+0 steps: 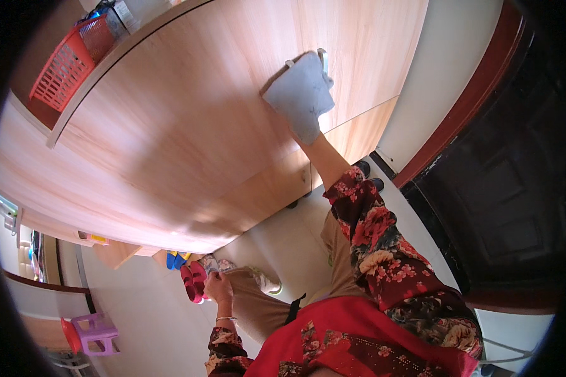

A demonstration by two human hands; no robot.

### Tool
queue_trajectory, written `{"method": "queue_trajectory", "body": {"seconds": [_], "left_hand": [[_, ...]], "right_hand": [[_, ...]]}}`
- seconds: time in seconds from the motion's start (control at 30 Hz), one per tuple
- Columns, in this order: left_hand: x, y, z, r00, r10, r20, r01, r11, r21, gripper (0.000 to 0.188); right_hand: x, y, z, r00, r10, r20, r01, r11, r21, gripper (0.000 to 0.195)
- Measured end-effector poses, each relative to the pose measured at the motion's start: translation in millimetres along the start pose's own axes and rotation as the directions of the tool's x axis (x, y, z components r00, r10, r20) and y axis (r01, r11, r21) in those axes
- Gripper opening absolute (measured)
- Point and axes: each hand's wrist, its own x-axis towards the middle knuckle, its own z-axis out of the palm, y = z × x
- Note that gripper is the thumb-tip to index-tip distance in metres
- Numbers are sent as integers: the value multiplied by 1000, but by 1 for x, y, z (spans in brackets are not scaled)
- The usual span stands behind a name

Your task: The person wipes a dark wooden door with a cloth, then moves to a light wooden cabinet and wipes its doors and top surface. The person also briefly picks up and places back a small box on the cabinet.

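Observation:
A grey cloth (pixel 302 89) covers my right hand, and my bare right wrist (pixel 323 151) comes out below it. The cloth lies against the light wood-grain cabinet front (pixel 193 118), beside a metal handle (pixel 323 60). My fingers are hidden under the fabric. Down by my bent knee is my left hand (pixel 219 286), with its fingers curled and a bracelet (pixel 226 319) on the wrist. Whether anything is in it cannot be made out. Just beyond it on the floor stand red shoes (pixel 193 282).
A red plastic basket (pixel 66 70) stands on the cabinet top. Blue slippers (pixel 175 260) lie near the cabinet's far end, and black shoes (pixel 376 184) by its near corner. A dark panelled door (pixel 504 188) is at right, a purple stool (pixel 96 334) at lower left.

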Motion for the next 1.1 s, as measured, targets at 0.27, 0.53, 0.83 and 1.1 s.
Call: {"method": "queue_trajectory", "body": {"seconds": [0.27,0.53,0.83,1.1], "left_hand": [[6,2,4,1000,10,-17,-10,1000,16,23],[1,8,-3,1000,-4,9,3,997,71,24],[1,-3,6,999,35,3,-35,998,58,24],[4,2,7,999,28,29,-29,998,60,26]], "right_hand": [[-30,6,-8,996,83,29,-83,996,17,22],[75,-59,-34,987,-132,-87,132,991,1,22],[20,-27,-13,999,-40,-36,42,997,63,22],[-92,20,-3,966,238,102,-248,963,104,21]]}}
